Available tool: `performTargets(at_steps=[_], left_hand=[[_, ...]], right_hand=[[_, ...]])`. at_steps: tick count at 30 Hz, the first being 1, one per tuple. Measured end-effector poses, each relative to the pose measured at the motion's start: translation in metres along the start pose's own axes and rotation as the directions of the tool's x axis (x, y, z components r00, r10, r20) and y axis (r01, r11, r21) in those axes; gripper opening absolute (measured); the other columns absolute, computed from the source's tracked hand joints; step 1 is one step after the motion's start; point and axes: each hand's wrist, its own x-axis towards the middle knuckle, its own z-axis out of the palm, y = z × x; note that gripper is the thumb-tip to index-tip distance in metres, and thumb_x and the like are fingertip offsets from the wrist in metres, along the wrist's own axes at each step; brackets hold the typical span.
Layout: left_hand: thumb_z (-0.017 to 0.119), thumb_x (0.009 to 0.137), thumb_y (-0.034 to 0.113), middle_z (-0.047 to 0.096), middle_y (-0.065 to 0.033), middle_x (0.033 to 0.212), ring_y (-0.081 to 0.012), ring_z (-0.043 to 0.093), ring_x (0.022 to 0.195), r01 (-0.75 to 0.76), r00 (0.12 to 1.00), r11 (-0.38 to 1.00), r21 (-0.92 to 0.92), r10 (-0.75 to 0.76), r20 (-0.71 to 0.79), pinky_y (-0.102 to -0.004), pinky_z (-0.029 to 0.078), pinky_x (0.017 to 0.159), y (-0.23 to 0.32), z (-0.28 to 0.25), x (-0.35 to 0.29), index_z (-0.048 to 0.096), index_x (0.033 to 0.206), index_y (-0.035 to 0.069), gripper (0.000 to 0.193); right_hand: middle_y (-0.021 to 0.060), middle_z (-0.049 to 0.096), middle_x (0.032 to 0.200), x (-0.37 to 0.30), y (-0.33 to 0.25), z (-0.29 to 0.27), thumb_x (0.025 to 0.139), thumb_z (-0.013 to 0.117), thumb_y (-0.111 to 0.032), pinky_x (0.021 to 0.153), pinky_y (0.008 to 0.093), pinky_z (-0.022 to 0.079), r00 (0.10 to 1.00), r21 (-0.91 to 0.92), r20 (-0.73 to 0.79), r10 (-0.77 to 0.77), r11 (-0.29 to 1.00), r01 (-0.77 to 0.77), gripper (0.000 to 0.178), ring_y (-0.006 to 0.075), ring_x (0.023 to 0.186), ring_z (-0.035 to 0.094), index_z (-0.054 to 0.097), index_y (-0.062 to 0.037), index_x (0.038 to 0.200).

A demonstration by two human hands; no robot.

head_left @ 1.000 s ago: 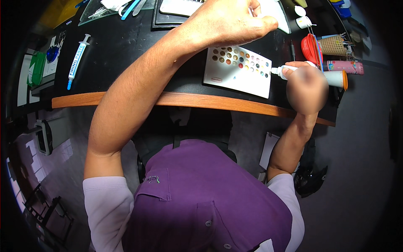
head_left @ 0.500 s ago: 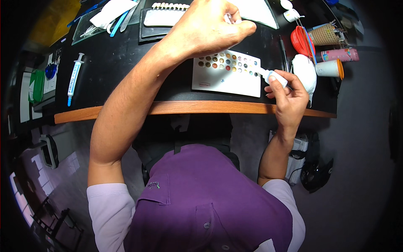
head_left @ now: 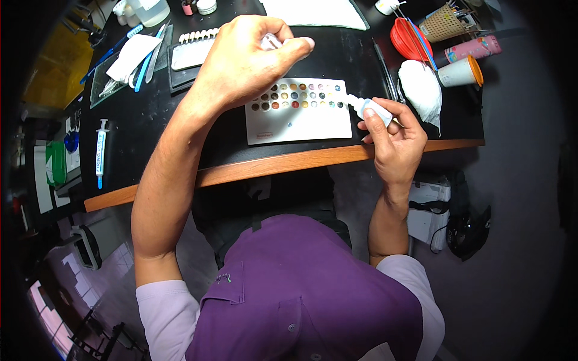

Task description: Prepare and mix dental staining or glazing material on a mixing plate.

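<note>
Head view: right hand (head_left: 398,144) grasps a white dropper bottle (head_left: 378,114) near the palette (head_left: 307,127).
Left hand (head_left: 245,59), curled over the palette's left side, grips a small clear object (head_left: 270,41).

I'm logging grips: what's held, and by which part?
Right hand: white bottle, by its body. Left hand: small pale thing, mostly hidden; held part unclear.

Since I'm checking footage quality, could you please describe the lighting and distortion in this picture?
Head view: the palette is brightly lit, the floor dim; head view, too: the table edge curves, and the picture's corners are black.
</note>
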Motion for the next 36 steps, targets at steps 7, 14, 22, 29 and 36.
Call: performTargets(at_steps=[7, 14, 22, 29, 36], left_hand=[[0.077, 0.097, 0.027, 0.065, 0.0004, 0.078, -0.0071, 0.058, 0.075, 0.141, 0.98, 0.987, -0.077, -0.128, 0.152, -0.0265, 0.045, 0.071, 0.021, -0.008, -0.002, 0.073, 0.091, 0.0, 0.028], [0.082, 0.092, 0.014, 0.07, -0.0026, 0.076, -0.0067, 0.062, 0.07, 0.086, 0.968, 0.989, -0.124, -0.054, 0.244, -0.026, 0.048, 0.064, 0.03, -0.005, -0.004, 0.076, 0.097, -0.001, 0.018], [0.082, 0.085, 0.014, 0.056, 0.002, 0.068, -0.0053, 0.052, 0.065, 0.158, 0.96, 0.987, -0.042, -0.144, 0.239, -0.0247, 0.04, 0.068, 0.04, -0.013, -0.001, 0.076, 0.106, -0.003, 0.029], [0.082, 0.087, 0.005, 0.057, 0.003, 0.066, -0.0017, 0.052, 0.061, 0.14, 0.963, 0.99, -0.013, -0.133, 0.234, -0.0212, 0.038, 0.057, 0.031, -0.015, 0.0, 0.076, 0.107, -0.002, 0.022], [0.082, 0.085, 0.006, 0.049, 0.006, 0.063, -0.003, 0.045, 0.06, 0.146, 0.965, 0.989, 0.02, -0.147, 0.216, -0.0231, 0.036, 0.062, 0.022, -0.012, 0.005, 0.076, 0.11, -0.002, 0.026]], right_hand=[[0.0175, 0.072, 0.107, -0.009, 0.02, 0.0, 0.095, 0.074, 0.003, 0.078, 0.0262, 0.062, 0.975, 0.203, -0.141, -0.174, 0.958, 0.201, 0.033, 0.0167, 0.093, 0.073, 0.061, 0.0088, 0.125], [0.0254, 0.061, 0.119, -0.014, 0.033, 0.0, 0.087, 0.07, 0.009, 0.081, 0.0309, 0.061, 0.928, 0.242, -0.208, -0.309, 0.903, 0.354, 0.039, 0.0206, 0.095, 0.069, 0.048, 0.0038, 0.119], [0.0243, 0.055, 0.121, -0.018, 0.044, -0.007, 0.087, 0.076, 0.003, 0.083, 0.0325, 0.067, 0.878, 0.157, -0.224, -0.423, 0.873, 0.461, 0.047, 0.0231, 0.099, 0.069, 0.043, -0.001, 0.12], [0.0213, 0.05, 0.125, -0.017, 0.052, -0.015, 0.083, 0.083, 0.001, 0.079, 0.0306, 0.067, 0.846, 0.062, -0.148, -0.512, 0.849, 0.524, 0.051, 0.0254, 0.102, 0.067, 0.044, -0.005, 0.117], [0.0204, 0.049, 0.122, -0.016, 0.052, -0.02, 0.083, 0.083, 0.001, 0.073, 0.0292, 0.066, 0.831, 0.056, -0.125, -0.542, 0.832, 0.551, 0.051, 0.0251, 0.101, 0.066, 0.045, -0.0048, 0.117]])
